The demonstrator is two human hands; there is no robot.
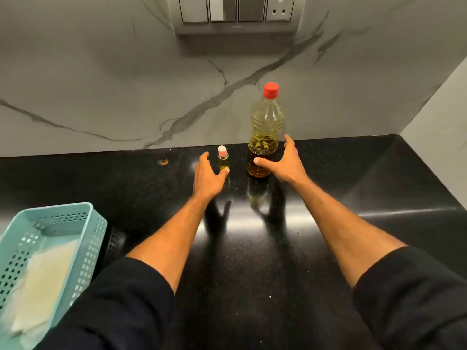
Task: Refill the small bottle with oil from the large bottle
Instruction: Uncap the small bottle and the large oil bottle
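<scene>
Nearest, dark sleeves [131, 299] frame a glossy black worktop [252, 261], with a teal basket [50, 248] holding pale folded cloth at the near left edge. Farther in, both forearms reach forward. The left hand [206, 176] is spread open around the small bottle [223, 160], thumb in front of its base; whether it grips is unclear. The right hand [283, 162] is open beside the large bottle [264, 132], thumb lying on its lower body, fingers not closed. Both bottles stand upright and capped near the back edge. Behind rises a grey veined marble wall [101, 84] with a switch panel [236, 11].
</scene>
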